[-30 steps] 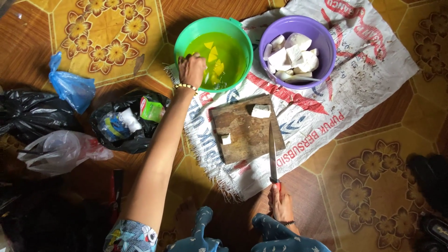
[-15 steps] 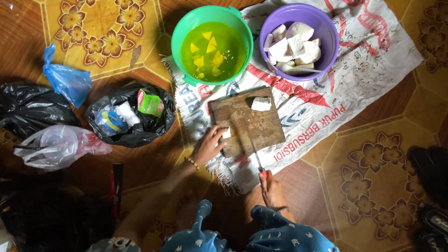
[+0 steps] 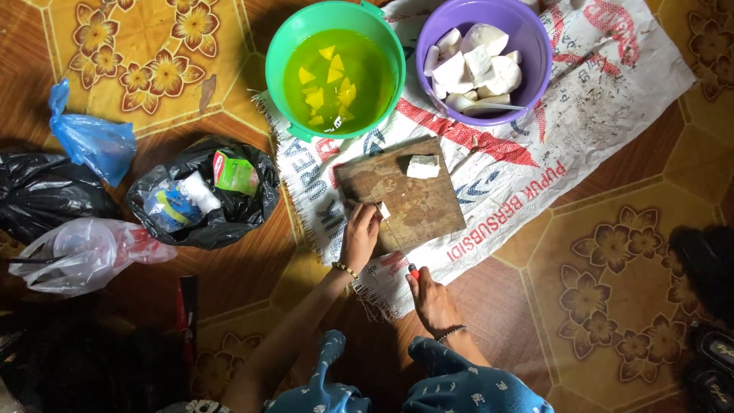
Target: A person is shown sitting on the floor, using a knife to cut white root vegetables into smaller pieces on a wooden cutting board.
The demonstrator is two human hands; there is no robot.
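1. Head view, hands: the left hand [image 3: 361,235] lay on the near-left edge of the board [image 3: 401,195], fingers curled down onto a small white piece [image 3: 383,209]. A second ago this hand was at the rim of the green bucket [image 3: 335,67]; half a second ago it was coming back to the board.
2. The right hand [image 3: 430,298] was closed round the red handle of the knife [image 3: 399,245], blade laid across the board toward the small piece. It had sat further right a second ago, blade pointing straight up the board.
3. Work piece: the small piece was pinned under the left fingertips, beside the blade. A larger white block [image 3: 423,166] remained at the far edge of the board, untouched.
4. Reading: one delivery into the yellow liquid appeared complete and the next cut set up.
5. Surroundings: the purple bucket [image 3: 484,57] held uncut white chunks. Both buckets and the board stood on a printed sack [image 3: 535,153]. A black bag [image 3: 202,191] of packets lay to the left.
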